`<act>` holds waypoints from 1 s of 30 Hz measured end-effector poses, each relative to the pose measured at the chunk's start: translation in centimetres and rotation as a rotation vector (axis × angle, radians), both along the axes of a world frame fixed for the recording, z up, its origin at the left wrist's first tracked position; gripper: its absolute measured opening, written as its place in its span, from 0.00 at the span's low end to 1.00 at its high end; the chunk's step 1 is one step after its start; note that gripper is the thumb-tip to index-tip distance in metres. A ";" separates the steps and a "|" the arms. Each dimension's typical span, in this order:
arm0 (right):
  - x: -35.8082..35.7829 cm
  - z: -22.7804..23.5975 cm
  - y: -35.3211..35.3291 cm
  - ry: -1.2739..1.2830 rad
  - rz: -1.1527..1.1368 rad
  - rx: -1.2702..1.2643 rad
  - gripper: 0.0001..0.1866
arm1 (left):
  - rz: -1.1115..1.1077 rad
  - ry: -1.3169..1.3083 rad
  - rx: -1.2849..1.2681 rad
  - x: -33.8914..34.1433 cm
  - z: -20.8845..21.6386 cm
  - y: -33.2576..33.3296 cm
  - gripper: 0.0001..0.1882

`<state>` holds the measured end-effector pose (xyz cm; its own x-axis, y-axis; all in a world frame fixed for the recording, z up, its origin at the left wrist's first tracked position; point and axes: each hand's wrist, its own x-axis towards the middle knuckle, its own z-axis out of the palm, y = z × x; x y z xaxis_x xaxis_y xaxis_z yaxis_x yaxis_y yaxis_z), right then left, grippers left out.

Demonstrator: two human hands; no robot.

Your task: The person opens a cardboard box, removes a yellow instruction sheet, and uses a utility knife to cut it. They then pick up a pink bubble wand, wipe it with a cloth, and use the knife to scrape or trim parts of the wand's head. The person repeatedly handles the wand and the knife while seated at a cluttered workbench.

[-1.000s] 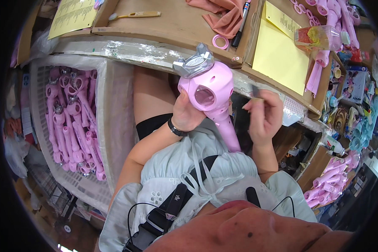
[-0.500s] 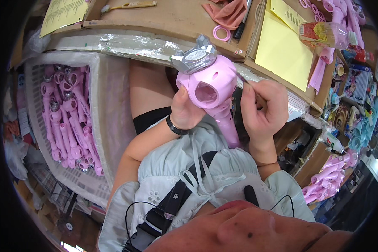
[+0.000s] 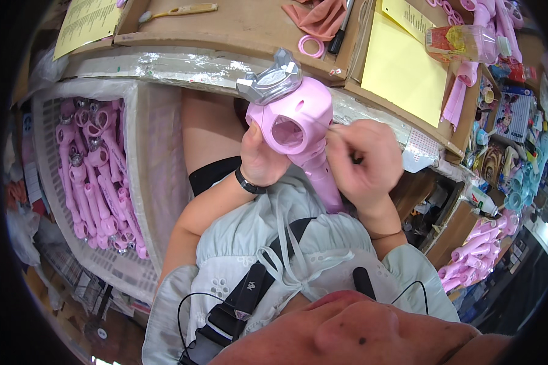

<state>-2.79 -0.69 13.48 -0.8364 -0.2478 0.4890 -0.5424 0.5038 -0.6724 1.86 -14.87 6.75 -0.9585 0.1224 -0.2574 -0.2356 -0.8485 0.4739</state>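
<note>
A pink plastic toy wand point(image 3: 318, 97) with a round, hollow head and a silver crown point(image 3: 271, 84) is tilted in front of my chest. My left hand point(image 3: 263, 157) grips the head from its left side, thumb by the large round opening. The wand's handle slants down to the right, toward my chest. Against the right side of the head, my right hand point(image 3: 366, 159) is closed in a pinch. A thin stick-like tool shows faintly at its fingertips, most of it hidden by the fingers.
On my left stands a white crate point(image 3: 141, 176) of pink wands. A cardboard tray point(image 3: 237, 36) ahead holds a brush point(image 3: 179, 11), a cloth point(image 3: 316, 19), a pink ring point(image 3: 311, 46) and a marker. To the right are yellow paper point(image 3: 402, 79), a bottle point(image 3: 460, 44) and more pink parts point(image 3: 475, 252).
My right hand has moved left, bringing its fingertips from beside the wand's head up against it. The wand and my left hand have shifted slightly left in the picture, as has the surrounding scene.
</note>
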 end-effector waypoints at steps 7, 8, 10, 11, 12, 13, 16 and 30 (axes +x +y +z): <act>0.1 0.0 0.1 0.021 0.110 0.042 0.09 | 0.009 0.026 -0.014 -0.1 0.0 0.0 0.48; 0.0 0.0 0.1 -0.047 0.049 0.011 0.09 | -0.028 0.042 -0.001 -0.1 0.0 -0.1 0.48; -0.3 0.2 0.0 -0.012 -0.089 0.028 0.08 | -0.070 0.075 0.037 -0.2 0.1 -0.1 0.48; -0.4 0.3 0.1 -0.043 -0.198 0.032 0.07 | -0.062 0.064 -0.006 -0.2 0.2 -0.1 0.48; -0.4 0.4 0.0 0.002 -0.045 0.020 0.07 | -0.032 0.043 -0.040 -0.2 0.3 0.0 0.48; -0.4 0.5 -0.2 0.057 0.083 -0.013 0.07 | -0.003 0.014 -0.074 -0.1 0.4 0.1 0.49; -0.6 0.9 -0.2 -0.027 -0.067 -0.021 0.07 | -0.073 0.021 -0.034 -0.3 0.5 0.0 0.49; -1.0 0.9 -0.1 -0.050 -0.036 0.017 0.06 | -0.090 0.017 -0.046 -0.2 0.4 -0.1 0.50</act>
<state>-3.80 -0.76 14.42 -0.8681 -0.2250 0.4424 -0.4896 0.5341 -0.6892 1.70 -14.93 7.12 -0.9485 0.1964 -0.2485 -0.3013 -0.8016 0.5165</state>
